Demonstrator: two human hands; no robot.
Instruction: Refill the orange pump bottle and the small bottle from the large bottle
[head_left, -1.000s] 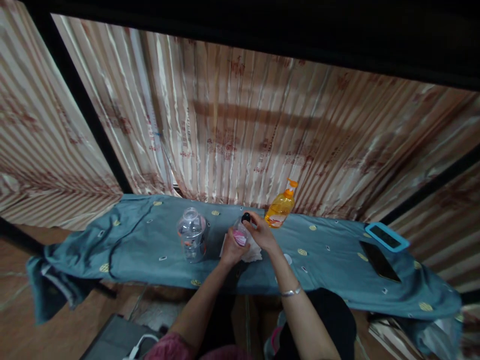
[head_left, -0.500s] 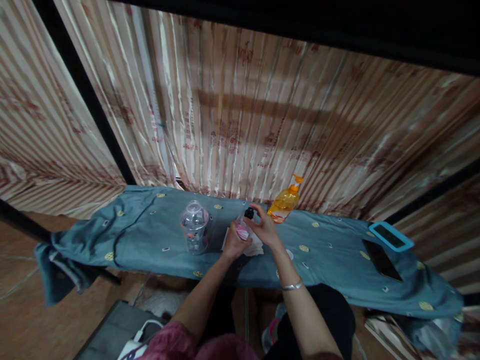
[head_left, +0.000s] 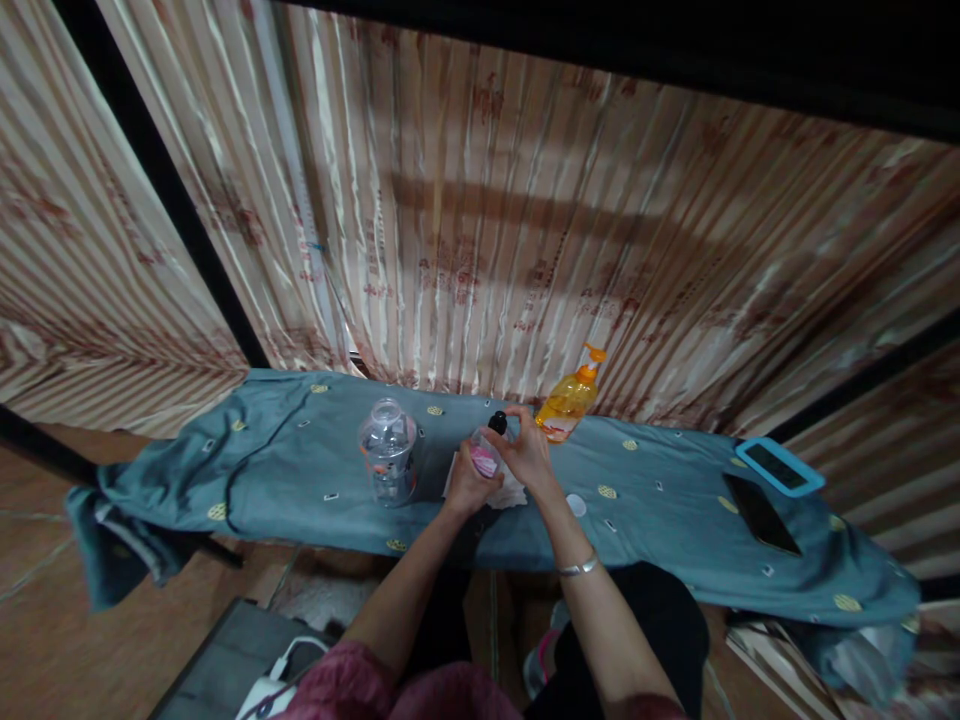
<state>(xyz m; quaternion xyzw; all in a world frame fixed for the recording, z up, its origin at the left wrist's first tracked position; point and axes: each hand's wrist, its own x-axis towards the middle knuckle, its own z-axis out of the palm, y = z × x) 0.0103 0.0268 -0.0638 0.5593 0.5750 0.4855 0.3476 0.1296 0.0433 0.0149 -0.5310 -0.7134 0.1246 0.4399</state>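
So the left hand is wrapped around the body of a small clear bottle with a pink label, holding it just above a white tissue on the blue cloth-covered table. The right hand comes in from the side with its fingertips pinched on the bottle's black pump cap.

Honestly the risk I see is the cap. If it pops loose or gets pressed while the bottle tilts, whatever's inside probably lands on the cloth rather than the tissue, since the tissue is pretty small. The grip looks firm, though.

The clear plastic jar sits near the left elbow side, so a careless pull-back might knock it. The orange pump bottle stands just behind the right hand, same story.
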